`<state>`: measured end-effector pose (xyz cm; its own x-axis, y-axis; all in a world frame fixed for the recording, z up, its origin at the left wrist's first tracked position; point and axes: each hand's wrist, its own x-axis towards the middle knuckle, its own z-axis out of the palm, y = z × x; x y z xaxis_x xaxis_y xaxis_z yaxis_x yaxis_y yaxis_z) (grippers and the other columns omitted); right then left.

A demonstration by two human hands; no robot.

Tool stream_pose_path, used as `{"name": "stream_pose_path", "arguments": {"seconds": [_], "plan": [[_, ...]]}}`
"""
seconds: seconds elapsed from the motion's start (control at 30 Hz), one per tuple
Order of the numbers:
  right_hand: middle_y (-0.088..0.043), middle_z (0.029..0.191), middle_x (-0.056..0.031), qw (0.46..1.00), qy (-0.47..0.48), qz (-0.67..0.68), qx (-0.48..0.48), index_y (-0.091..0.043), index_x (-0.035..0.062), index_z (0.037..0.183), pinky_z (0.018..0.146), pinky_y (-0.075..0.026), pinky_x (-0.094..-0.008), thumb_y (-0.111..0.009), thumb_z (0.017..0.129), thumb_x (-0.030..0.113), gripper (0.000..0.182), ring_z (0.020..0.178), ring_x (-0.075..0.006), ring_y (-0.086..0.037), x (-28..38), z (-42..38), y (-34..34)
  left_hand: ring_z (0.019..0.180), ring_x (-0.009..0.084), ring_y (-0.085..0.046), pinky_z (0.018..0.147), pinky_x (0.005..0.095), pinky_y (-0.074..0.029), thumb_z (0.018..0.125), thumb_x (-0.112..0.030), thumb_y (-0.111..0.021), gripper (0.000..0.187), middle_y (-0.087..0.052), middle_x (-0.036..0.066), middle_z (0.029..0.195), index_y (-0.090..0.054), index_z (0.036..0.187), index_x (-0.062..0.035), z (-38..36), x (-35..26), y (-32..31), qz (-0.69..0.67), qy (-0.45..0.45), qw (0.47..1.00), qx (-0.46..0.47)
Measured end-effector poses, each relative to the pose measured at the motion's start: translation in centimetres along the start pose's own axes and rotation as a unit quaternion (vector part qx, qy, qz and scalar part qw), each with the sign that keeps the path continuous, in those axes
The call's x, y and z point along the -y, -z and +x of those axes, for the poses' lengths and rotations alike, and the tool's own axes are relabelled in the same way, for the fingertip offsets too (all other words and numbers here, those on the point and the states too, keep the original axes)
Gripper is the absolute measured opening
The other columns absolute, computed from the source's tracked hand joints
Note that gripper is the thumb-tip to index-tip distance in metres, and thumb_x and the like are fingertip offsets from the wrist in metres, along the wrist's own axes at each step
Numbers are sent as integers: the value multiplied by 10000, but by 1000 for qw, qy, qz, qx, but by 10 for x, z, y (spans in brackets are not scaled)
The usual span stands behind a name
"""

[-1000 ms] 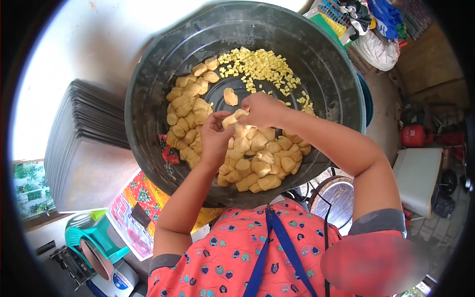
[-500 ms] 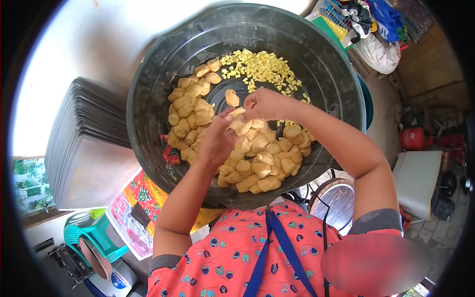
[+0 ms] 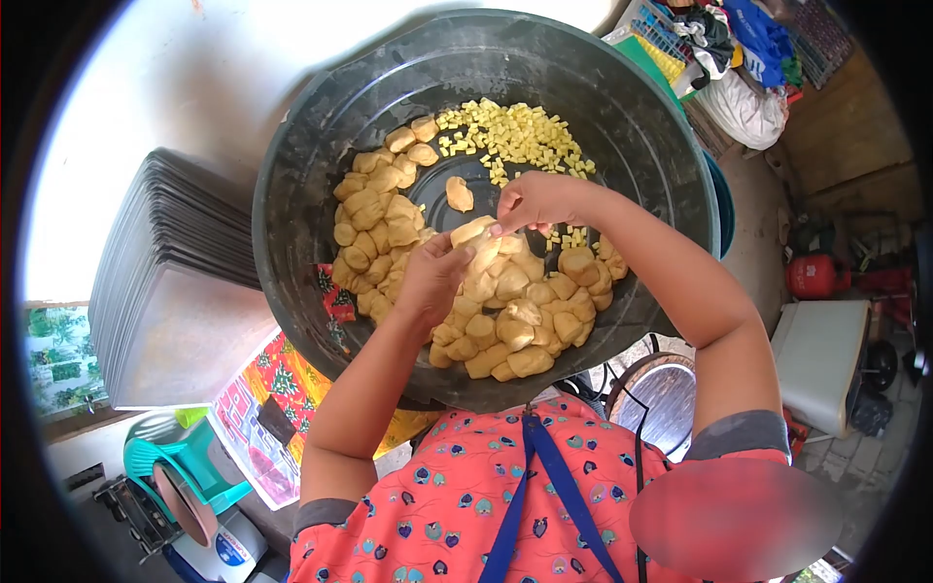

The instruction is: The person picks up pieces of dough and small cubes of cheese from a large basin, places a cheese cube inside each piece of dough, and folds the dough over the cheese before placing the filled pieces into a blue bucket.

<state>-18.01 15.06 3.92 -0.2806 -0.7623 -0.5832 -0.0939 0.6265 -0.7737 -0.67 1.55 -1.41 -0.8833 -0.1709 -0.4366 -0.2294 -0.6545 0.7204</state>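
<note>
1. up close, dough lumps [image 3: 481, 330] crowded the near side of the dark basin [image 3: 627, 102], seemingly within easy reach!
2. just beyond, the left hand [image 3: 432, 277] had its grip clamped on a dough piece [image 3: 471, 231] above the others, likely to steady it.
3. the right hand [image 3: 546, 201] met its edge, fingertips bunched; whether they pinched it, one couldn't tell!
4. farther, yellow cubes [image 3: 520, 134] lay loose, apparently set apart.

red shirt [image 3: 452, 496], below left hand [image 3: 434, 277] and right hand [image 3: 544, 201], little blue and green heart shapes | grey sleeve ends [image 3: 744, 435], one behind each hand | blue strap [image 3: 573, 505], V-shaped, below both hands | thin black cord [image 3: 640, 486], beside strap
</note>
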Motion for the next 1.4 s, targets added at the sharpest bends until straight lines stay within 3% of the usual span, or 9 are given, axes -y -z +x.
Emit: {"name": "stream_pose_path", "arguments": {"seconds": [0.07, 0.17, 0.3, 0.4, 0.53, 0.83, 0.97, 1.07, 1.4], "plan": [[-537, 681, -32, 999, -28, 43, 3, -629, -18, 872, 493, -413, -243, -709, 746, 173, 242, 583, -124, -506, 0, -1, 7, 791, 114, -589, 690, 224, -480, 838, 14, -553, 231, -612, 76, 959, -545, 1067, 46, 0, 0, 0, 4, 2, 1000, -20], [-573, 783, -60, 992, 2, 121, -29, -595, -32, 943, 582, -468, -250, -671, 769, 102, 232, 691, -145, -560, 1, -3, 6, 763, 105, -571, 707, 238, -505, 852, -9, -551, 206, -605, 70, 947, -549, 1052, 42, 2, 2, 4, 34, 26, 998, -42], [-600, 902, -90, 985, 72, 158, 5, -565, -32, 1025, 716, -498, -276, -612, 777, 34, 261, 850, -172, -598, 2, -1, -1, 937, 175, -598, 852, 371, -531, 877, -8, -516, 172, -585, 84, 1028, -508, 1045, 28, 2, 4, 5, 18, 52, 998, -24], [-614, 921, -96, 982, 164, -77, -62, -566, -14, 1048, 757, -496, -298, -575, 772, 8, 277, 869, -182, -609, 2, 4, -19, 907, 173, -597, 845, 383, -536, 880, -16, -516, 151, -574, 78, 1022, -505, 1026, 17, 0, 3, -1, 10, 55, 998, -15], [-632, 1018, -128, 968, 223, -102, -52, -566, 23, 1084, 820, -480, -329, -566, 779, 15, 305, 932, -242, -619, 16, -13, -39, 907, 175, -599, 844, 384, -540, 869, -28, -517, 173, -565, 76, 1027, -497, 1035, 14, 3, 5, 0, -19, 59, 998, -22], [-642, 1018, -137, 970, 172, -97, -139, -594, 16, 1063, 800, -493, -327, -581, 779, 92, 294, 938, -241, -625, 11, -7, -23, 932, 152, -588, 844, 368, -539, 864, -45, -521, 191, -570, 53, 1044, -505, 1050, -4, -5, -8, -1, -86, 59, 994, 38], [-633, 978, -108, 981, 146, -96, -85, -616, 54, 1036, 776, -485, -323, -720, 740, 198, 345, 871, -225, -610, 6, -6, -19, 928, 139, -593, 828, 359, -539, 879, -73, -543, 206, -586, 49, 1025, -519, 1076, -19, -8, -13, -7, -32, 28, 998, 45], [-587, 969, -87, 966, 214, -120, -79, -630, 82, 1005, 790, -468, -322, -763, 714, 220, 349, 883, -216, -570, 9, -9, -26, 926, 129, -591, 819, 357, -538, 890, -92, -553, 221, -596, 39, 994, -530, 1099, -26, -9, -13, -4, -23, 30, 998, 52], [-545, 936, -85, 954, 239, -150, -106, -649, 86, 934, 769, -457, -320, -707, 736, 168, 222, 892, -208, -549, 5, -4, -32, 956, 140, -602, 805, 344, -545, 914, -94, -525, 243, -604, 60, 1056, -528, 1136, 5, -10, -9, -2, 36, 1, 998, 46]]}}
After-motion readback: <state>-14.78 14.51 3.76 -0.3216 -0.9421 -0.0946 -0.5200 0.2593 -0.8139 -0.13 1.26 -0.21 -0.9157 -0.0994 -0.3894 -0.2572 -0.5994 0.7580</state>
